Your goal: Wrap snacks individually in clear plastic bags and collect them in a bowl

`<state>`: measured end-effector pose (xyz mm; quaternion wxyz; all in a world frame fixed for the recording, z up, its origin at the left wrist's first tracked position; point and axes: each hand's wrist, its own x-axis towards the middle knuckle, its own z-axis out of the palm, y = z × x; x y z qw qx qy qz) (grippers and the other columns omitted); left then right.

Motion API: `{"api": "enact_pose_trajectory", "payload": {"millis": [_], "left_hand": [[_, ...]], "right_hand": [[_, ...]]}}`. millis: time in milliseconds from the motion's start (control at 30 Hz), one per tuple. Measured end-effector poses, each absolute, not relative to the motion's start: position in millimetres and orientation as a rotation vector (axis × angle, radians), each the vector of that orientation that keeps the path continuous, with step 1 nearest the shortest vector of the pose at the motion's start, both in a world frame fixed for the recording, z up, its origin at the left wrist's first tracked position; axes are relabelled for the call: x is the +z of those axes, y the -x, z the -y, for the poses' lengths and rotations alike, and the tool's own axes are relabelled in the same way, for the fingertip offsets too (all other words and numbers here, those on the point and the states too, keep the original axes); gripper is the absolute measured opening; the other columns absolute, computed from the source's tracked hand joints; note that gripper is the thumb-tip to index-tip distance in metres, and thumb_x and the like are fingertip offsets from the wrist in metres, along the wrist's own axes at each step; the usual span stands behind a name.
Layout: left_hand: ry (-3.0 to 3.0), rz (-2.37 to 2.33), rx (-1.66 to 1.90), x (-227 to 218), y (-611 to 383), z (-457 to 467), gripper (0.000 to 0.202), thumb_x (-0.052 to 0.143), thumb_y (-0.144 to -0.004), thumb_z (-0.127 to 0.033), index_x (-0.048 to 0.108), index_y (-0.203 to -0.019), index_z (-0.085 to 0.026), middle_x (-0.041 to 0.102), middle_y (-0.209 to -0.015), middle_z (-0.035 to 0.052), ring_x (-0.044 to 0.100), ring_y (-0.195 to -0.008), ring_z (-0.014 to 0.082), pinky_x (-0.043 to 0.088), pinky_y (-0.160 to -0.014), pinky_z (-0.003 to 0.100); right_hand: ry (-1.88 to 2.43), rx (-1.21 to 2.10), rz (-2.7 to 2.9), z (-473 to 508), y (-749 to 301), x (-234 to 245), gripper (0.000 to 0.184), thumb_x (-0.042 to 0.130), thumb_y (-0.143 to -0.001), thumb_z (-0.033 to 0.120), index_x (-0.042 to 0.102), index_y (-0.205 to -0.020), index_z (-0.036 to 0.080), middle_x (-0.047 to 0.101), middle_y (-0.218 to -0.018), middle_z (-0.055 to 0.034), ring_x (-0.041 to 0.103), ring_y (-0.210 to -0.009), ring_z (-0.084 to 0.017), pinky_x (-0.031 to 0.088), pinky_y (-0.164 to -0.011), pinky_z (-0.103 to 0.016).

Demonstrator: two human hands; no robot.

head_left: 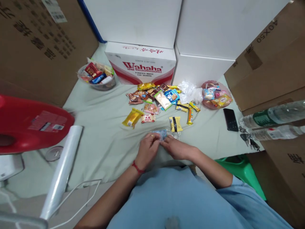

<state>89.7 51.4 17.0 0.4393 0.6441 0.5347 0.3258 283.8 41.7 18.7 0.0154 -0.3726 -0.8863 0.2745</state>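
Observation:
Close to the table's front edge, both my hands pinch a small crinkly clear plastic bag point(175, 135) with something light blue in or under it. My left hand point(148, 149), with a red cord at the wrist, grips its left side. Fingers closed, my right hand point(175, 148) grips the near right part, and the fingers partly hide the blue thing. Just beyond lie a yellow packet with a black stripe point(175, 124), a white and red packet point(148, 118) and a larger yellow packet point(132, 118). Farther back, several wrapped snacks point(163, 100) form a loose pile.
A bowl of snacks point(108, 84) stands back left, a pink bowl point(207, 103) back right beside crumpled clear bags point(190, 91). A Wahaha box point(143, 65) backs the table. Right: phone point(230, 120), keys point(249, 141), bottles point(276, 114). Left: film roll point(62, 171), red container point(33, 124).

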Motion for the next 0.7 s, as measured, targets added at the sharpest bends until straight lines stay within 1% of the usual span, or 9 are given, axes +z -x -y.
{"api": "enact_pose_trajectory", "payload": {"millis": [67, 167, 300, 367, 433, 500, 567, 600, 700], "left_hand": [[-1.769, -1.262, 0.788, 19, -92, -48, 0.027, 0.049, -0.089, -0.018, 0.075, -0.096, -0.022, 0.076, -0.109, 0.0069, 0.071, -0.105, 0.0220, 0.058, -0.098, 0.038], [-1.972, -1.225, 0.757, 15, -98, -47, 0.038, 0.046, -0.090, -0.013, 0.078, -0.108, -0.022, 0.075, -0.116, 0.0079, 0.068, -0.110, 0.0226, 0.056, -0.103, 0.041], [-2.185, -1.307, 0.669, 2, -95, -50, 0.040, 0.047, -0.089, -0.011, 0.074, -0.117, -0.017, 0.072, -0.125, 0.0119, 0.065, -0.116, 0.0265, 0.052, -0.107, 0.047], [-2.252, -1.390, 0.598, -2, -92, -49, 0.045, 0.050, -0.088, -0.012, 0.070, -0.128, -0.016, 0.070, -0.133, 0.0138, 0.063, -0.119, 0.0291, 0.051, -0.106, 0.048], [-2.331, -1.449, 0.502, -3, -91, -43, 0.055, 0.054, -0.087, -0.013, 0.063, -0.141, -0.018, 0.065, -0.144, 0.0153, 0.060, -0.126, 0.0319, 0.050, -0.102, 0.048], [-2.426, -1.475, 0.397, -3, -94, -35, 0.062, 0.056, -0.087, -0.014, 0.057, -0.149, -0.020, 0.060, -0.152, 0.0168, 0.057, -0.133, 0.0341, 0.049, -0.098, 0.047], [-2.503, -1.486, 0.302, -2, -99, -26, 0.064, 0.054, -0.089, -0.013, 0.055, -0.152, -0.021, 0.055, -0.158, 0.0186, 0.057, -0.132, 0.0345, 0.049, -0.091, 0.046], [-2.529, -1.493, 0.261, -3, -102, -23, 0.063, 0.051, -0.090, -0.012, 0.055, -0.153, -0.020, 0.053, -0.160, 0.0196, 0.059, -0.128, 0.0342, 0.048, -0.088, 0.046], [-2.582, -1.507, 0.165, -4, -104, -18, 0.061, 0.045, -0.095, -0.010, 0.054, -0.154, -0.018, 0.050, -0.162, 0.0205, 0.065, -0.114, 0.0322, 0.047, -0.082, 0.046]], "right_hand": [[1.097, 1.016, 2.631, -44, -292, 19, 0.050, 0.057, -0.089, 0.002, 0.060, -0.138, 0.015, 0.069, -0.118, -0.0145, 0.062, -0.112, -0.027, 0.052, -0.100, -0.042], [1.075, 1.257, 2.340, -43, -297, 13, 0.044, 0.050, -0.094, 0.006, 0.063, -0.133, 0.019, 0.072, -0.121, -0.0113, 0.067, -0.112, -0.024, 0.053, -0.100, -0.041], [1.060, 1.603, 1.770, -36, -305, 2, 0.041, 0.051, -0.100, 0.023, 0.057, -0.140, 0.021, 0.076, -0.116, -0.0086, 0.071, -0.114, -0.022, 0.056, -0.100, -0.041], [1.220, 1.511, 1.555, -33, -312, -1, 0.038, 0.051, -0.102, 0.034, 0.059, -0.137, 0.021, 0.075, -0.111, -0.0093, 0.072, -0.108, -0.023, 0.058, -0.096, -0.042], [1.535, 1.174, 1.517, -32, -318, -3, 0.035, 0.055, -0.101, 0.041, 0.065, -0.127, 0.020, 0.072, -0.107, -0.0105, 0.070, -0.101, -0.025, 0.057, -0.095, -0.044], [1.826, 0.807, 1.611, -31, -321, -6, 0.036, 0.065, -0.096, 0.043, 0.068, -0.122, 0.019, 0.067, -0.109, -0.0130, 0.064, -0.105, -0.029, 0.055, -0.098, -0.049], [1.969, 0.628, 1.770, -29, -321, -9, 0.037, 0.077, -0.087, 0.038, 0.070, -0.117, 0.018, 0.063, -0.115, -0.0154, 0.057, -0.112, -0.032, 0.051, -0.103, -0.052], [1.987, 0.604, 1.834, -27, -320, -10, 0.032, 0.079, -0.084, 0.032, 0.071, -0.111, 0.018, 0.061, -0.117, -0.0158, 0.055, -0.114, -0.033, 0.050, -0.104, -0.052], [1.914, 0.637, 1.889, -24, -319, -1, 0.011, 0.074, -0.083, 0.019, 0.067, -0.092, 0.020, 0.062, -0.118, -0.0136, 0.056, -0.112, -0.029, 0.050, -0.101, -0.045]]}}
